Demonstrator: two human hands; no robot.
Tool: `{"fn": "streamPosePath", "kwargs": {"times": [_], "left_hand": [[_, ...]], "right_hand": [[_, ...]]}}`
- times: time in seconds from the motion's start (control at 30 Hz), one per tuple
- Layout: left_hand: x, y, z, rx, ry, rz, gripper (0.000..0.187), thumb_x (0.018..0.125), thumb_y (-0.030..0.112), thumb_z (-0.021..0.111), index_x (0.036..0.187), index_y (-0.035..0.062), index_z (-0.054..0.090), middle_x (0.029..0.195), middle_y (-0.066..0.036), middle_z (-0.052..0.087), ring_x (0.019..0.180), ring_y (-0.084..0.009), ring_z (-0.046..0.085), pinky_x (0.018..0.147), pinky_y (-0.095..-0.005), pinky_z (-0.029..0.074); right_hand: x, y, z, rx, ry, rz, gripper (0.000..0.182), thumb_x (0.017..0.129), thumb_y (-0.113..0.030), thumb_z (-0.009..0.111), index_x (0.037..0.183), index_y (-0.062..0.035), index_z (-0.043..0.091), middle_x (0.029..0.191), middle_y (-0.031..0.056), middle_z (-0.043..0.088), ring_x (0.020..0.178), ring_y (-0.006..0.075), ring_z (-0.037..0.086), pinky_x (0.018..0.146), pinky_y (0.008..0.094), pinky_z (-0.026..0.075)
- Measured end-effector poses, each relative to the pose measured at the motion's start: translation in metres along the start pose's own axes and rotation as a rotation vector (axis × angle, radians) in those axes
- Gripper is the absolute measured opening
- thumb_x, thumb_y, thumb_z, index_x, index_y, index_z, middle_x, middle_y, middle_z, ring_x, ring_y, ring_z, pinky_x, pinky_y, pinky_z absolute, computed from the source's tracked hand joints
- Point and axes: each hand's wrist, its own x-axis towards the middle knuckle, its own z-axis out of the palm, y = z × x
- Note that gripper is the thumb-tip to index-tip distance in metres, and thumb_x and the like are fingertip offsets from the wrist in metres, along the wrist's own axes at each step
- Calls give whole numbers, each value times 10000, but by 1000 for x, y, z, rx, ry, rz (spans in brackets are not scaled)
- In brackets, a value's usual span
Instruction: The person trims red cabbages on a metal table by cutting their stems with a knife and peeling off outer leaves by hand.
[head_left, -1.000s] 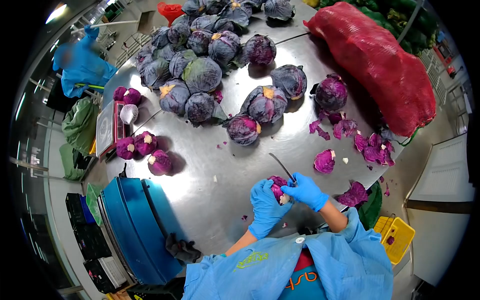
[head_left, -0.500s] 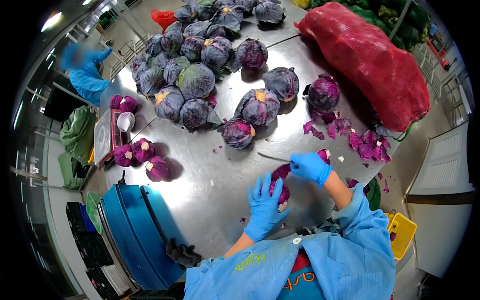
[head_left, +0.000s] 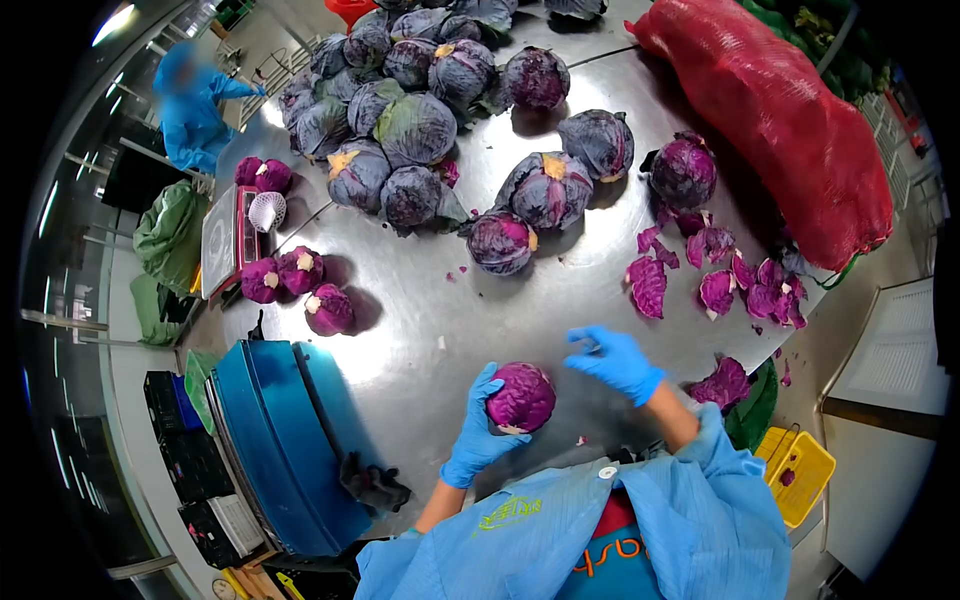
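viewpoint: single head camera, looking steeply down
facing: toward 12 o'clock across the steel tabletop [head_left: 420, 330]
nearness: close above, wide fisheye

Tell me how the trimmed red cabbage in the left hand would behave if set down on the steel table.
The trimmed cabbage looks round and smooth, so it would probably roll on the shiny steel table. It fills the left hand, so it is likely dense and heavy for its size. It appears firm, unlike the loose leaves nearby.
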Motion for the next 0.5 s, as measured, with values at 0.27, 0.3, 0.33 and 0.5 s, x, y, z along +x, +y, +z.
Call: {"fn": "streamPosePath", "kwargs": {"times": [0.27, 0.3, 0.33, 0.5], "left_hand": [[16, 27, 2, -9, 121, -348, 1043, 631, 306, 913, 1434, 27, 309, 1476, -168, 318, 1349, -289, 375, 1114, -407, 343], [19, 26, 0, 75, 61, -354, 1042, 634, 327, 906, 1440, 20, 320, 1458, -179, 349, 1331, -289, 402, 1099, -397, 363], [21, 24, -5, 160, 0, -358, 1043, 637, 348, 899, 1446, 13, 332, 1441, -190, 379, 1314, -290, 428, 1084, -387, 383], [18, 19, -11, 81, 5, -327, 959, 664, 356, 877, 1424, -6, 417, 1359, -176, 510, 1219, -265, 533, 1047, -364, 429]], "right_hand": [[20, -19, 31, 401, -532, 325, 476, 884, -354, 718, 1270, -102, 600, 785, 2, 558, 640, 69, 484, 574, 239, 439], [22, -19, 28, 402, -567, 329, 458, 898, -361, 699, 1267, -105, 604, 786, 4, 559, 642, 67, 481, 575, 238, 437], [22, -21, 28, 320, -562, 296, 430, 908, -351, 677, 1254, -105, 611, 801, 27, 583, 647, 95, 514, 590, 260, 455], [25, 9, 53, -240, -240, -301, 323, 897, -242, 620, 1192, -113, 647, 882, 121, 680, 730, 265, 657, 686, 359, 525]]}}
